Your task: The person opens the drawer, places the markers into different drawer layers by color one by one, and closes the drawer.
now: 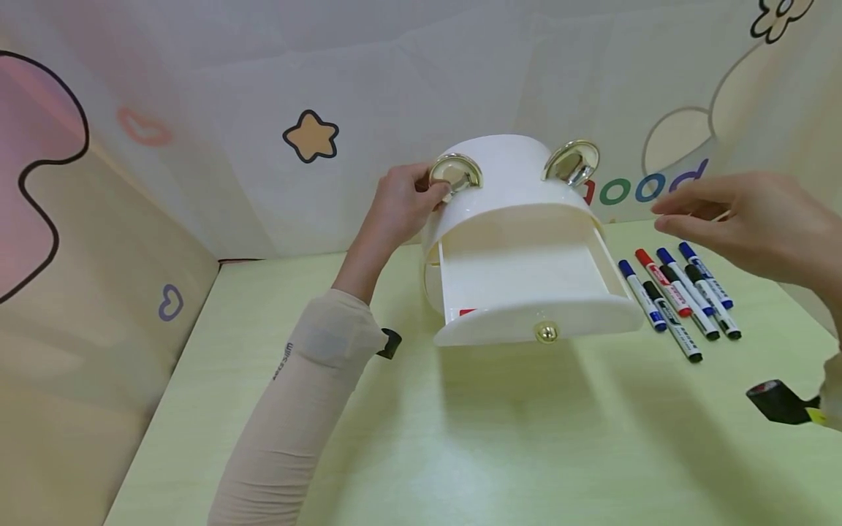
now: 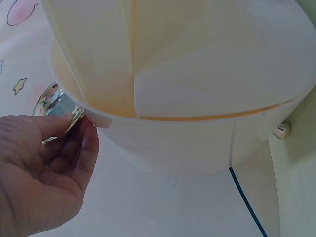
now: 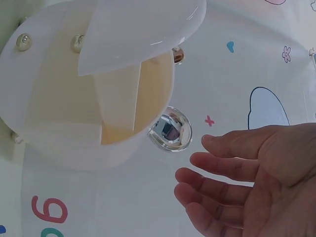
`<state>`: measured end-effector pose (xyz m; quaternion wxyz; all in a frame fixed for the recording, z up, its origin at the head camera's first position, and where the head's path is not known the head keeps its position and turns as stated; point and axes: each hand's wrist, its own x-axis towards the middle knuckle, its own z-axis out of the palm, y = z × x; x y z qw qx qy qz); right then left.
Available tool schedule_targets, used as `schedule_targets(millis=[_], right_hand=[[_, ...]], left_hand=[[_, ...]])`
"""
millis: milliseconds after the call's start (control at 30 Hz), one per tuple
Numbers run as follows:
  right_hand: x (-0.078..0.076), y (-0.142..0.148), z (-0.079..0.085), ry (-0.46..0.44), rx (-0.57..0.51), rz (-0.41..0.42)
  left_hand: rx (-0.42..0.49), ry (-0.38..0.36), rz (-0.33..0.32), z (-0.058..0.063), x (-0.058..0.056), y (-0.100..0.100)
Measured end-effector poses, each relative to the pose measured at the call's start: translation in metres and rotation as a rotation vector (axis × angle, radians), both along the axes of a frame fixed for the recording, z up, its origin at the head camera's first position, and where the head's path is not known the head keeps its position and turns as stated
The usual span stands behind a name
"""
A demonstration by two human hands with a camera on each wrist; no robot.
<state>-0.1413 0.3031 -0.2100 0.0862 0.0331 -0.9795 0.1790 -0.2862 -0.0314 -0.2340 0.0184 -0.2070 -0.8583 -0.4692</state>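
Observation:
A glossy white, round-topped storage box stands with its upper drawer pulled out towards me. A gold knob sits on the drawer front, and a small red piece shows at its left inner corner. My left hand pinches the box's left gold ear between thumb and fingers. On the other side, the right gold ear is untouched. My right hand hovers right of the box with loosely bent fingers, holding nothing. The right wrist view shows its fingertips apart from that ear.
Several capped markers, blue, red and black, lie side by side on the light green table to the right of the box. Behind stands a printed cloth backdrop with a star and coloured letters.

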Motion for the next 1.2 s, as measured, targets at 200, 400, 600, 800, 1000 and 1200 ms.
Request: schedule_targets(millis=[200, 400, 600, 800, 1000, 1200], right_hand=[[-0.004, 0.012, -0.006, 0.017, -0.044, -0.024], [-0.008, 0.022, -0.011, -0.003, -0.083, -0.060], [-0.011, 0.030, -0.015, -0.012, -0.110, -0.113], [-0.016, 0.036, -0.020, -0.008, -0.133, -0.155], [-0.021, 0.044, -0.027, -0.020, -0.139, -0.181], [-0.028, 0.057, -0.041, -0.068, -0.161, -0.200]], left_hand=[[0.011, -0.010, -0.004, -0.002, 0.000, 0.000], [0.004, -0.005, -0.004, -0.003, -0.001, 0.000], [-0.006, 0.000, -0.003, -0.002, -0.002, 0.000], [-0.003, 0.010, -0.004, -0.002, -0.002, -0.001], [-0.001, 0.009, -0.005, -0.001, -0.002, -0.001], [0.001, 0.021, -0.007, -0.002, -0.002, -0.001]])
